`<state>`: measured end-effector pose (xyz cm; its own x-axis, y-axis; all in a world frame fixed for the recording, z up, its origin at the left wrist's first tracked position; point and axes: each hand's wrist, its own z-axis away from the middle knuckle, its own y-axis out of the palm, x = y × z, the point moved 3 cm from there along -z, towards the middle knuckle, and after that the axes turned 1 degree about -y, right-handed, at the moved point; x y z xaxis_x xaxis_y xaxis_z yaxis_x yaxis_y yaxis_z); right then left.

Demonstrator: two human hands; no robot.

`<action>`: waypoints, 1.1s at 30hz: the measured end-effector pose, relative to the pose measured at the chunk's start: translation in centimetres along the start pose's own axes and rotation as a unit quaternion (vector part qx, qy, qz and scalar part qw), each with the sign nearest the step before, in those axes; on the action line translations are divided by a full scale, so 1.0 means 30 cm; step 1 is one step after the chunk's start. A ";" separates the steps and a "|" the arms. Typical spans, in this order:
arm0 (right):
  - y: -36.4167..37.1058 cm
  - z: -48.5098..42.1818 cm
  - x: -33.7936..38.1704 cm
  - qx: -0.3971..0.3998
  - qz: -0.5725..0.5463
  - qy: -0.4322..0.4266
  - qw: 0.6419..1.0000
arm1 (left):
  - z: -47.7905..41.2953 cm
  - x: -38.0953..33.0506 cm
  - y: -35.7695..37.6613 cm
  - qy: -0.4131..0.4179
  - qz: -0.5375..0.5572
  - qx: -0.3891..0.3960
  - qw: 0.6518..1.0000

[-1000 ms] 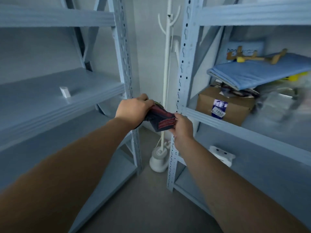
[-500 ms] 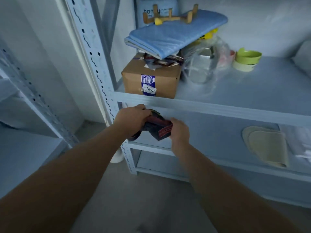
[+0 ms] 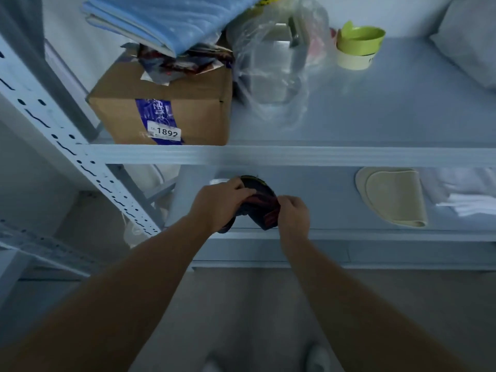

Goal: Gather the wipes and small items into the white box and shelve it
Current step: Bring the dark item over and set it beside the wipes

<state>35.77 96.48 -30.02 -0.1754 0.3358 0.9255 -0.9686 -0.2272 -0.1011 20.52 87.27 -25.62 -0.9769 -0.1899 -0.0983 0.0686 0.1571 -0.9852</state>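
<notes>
I see a pale grey-blue metal rack [image 3: 322, 155] ahead, its slotted upright [image 3: 61, 140] slanting at left. Upper shelf [image 3: 402, 111] and lower shelf [image 3: 327, 194] run across. Behind is a white wall [image 3: 402, 14], below a grey floor [image 3: 255, 304]. The light is dim and bluish.

Matt painted-metal shelf [image 3: 295, 155], brown cardboard box [image 3: 193, 108], crinkly clear plastic bag [image 3: 271, 65], soft blue cloth [image 3: 171, 20]
</notes>
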 end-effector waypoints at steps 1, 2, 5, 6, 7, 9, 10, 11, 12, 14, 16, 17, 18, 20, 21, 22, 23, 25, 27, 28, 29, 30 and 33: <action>-0.015 -0.036 -0.023 -0.003 0.007 -0.002 1.000 | -0.025 -0.015 0.038 -0.013 0.012 0.002 1.000; -0.031 -0.073 -0.047 -0.008 0.018 -0.007 1.000 | -0.050 -0.032 0.078 -0.024 0.022 0.006 0.999; -0.073 -0.201 -0.123 -0.015 0.041 -0.045 0.998 | -0.134 -0.088 0.211 -0.015 0.003 0.002 1.000; -0.087 -0.248 -0.151 -0.017 0.049 -0.061 0.997 | -0.170 -0.101 0.254 -0.016 0.003 0.002 1.000; -0.097 -0.297 -0.179 -0.018 0.055 -0.073 0.996 | -0.209 -0.109 0.299 -0.022 0.012 0.004 1.000; -0.110 -0.400 -0.236 -0.020 0.071 -0.091 0.993 | -0.294 -0.113 0.394 -0.041 0.043 0.006 0.998; -0.113 -0.451 -0.268 -0.022 0.081 -0.099 0.992 | -0.334 -0.113 0.442 -0.042 0.048 0.006 0.998; -0.113 -0.504 -0.300 -0.022 0.092 -0.107 0.990 | -0.372 -0.113 0.491 -0.028 0.035 -0.003 0.999; -0.110 -0.554 -0.330 -0.020 0.101 -0.118 0.988 | -0.405 -0.111 0.541 -0.013 0.020 -0.005 1.000; -0.093 -0.650 -0.390 -0.008 0.121 -0.145 0.982 | -0.466 -0.093 0.636 -0.005 0.008 -0.003 1.000; -0.065 -0.735 -0.446 0.007 0.130 -0.169 0.977 | -0.519 -0.063 0.727 0.011 -0.031 -0.007 0.999; -0.051 -0.774 -0.470 0.014 0.131 -0.178 0.975 | -0.541 -0.048 0.770 0.021 -0.060 -0.010 0.998; -0.037 -0.812 -0.492 0.018 0.135 -0.186 0.973 | -0.560 -0.033 0.812 0.023 -0.081 -0.009 0.996; -0.001 -0.881 -0.518 0.026 0.152 -0.205 0.967 | -0.598 0.007 0.877 0.022 -0.099 -0.014 0.995; 0.018 -0.912 -0.524 0.031 0.162 -0.216 0.962 | -0.618 0.027 0.900 0.018 -0.097 -0.023 0.995; 0.040 -0.940 -0.528 0.036 0.173 -0.228 0.957 | -0.636 0.049 0.918 0.012 -0.101 -0.032 0.994; 0.061 -0.965 -0.531 0.040 0.185 -0.238 0.953 | -0.653 0.068 0.933 0.002 -0.110 -0.035 0.993; 0.103 -1.007 -0.543 0.047 0.212 -0.250 0.944 | -0.679 0.096 0.968 -0.017 -0.128 -0.034 0.991; 0.147 -1.033 -0.569 0.067 0.252 -0.247 0.933 | -0.686 0.112 1.010 -0.032 -0.130 -0.022 0.991; 0.165 -1.041 -0.584 0.076 0.271 -0.241 0.929 | -0.684 0.118 1.033 -0.035 -0.131 -0.012 0.991; 0.177 -1.046 -0.597 0.080 0.284 -0.234 0.926 | -0.682 0.123 1.052 -0.036 -0.132 -0.002 0.991; 0.182 -1.049 -0.605 0.081 0.294 -0.228 0.925 | -0.681 0.125 1.065 -0.031 -0.136 0.006 0.990; 0.169 -1.033 -0.595 0.082 0.329 -0.231 0.912 | -0.673 0.122 1.055 -0.013 -0.138 0.016 0.990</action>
<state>28.54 117.66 -58.35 -0.5798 -0.3357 0.7423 -0.6338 -0.3866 -0.6699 15.03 111.11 -54.32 -0.9538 -0.2454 0.1731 -0.1944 0.0650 -0.9788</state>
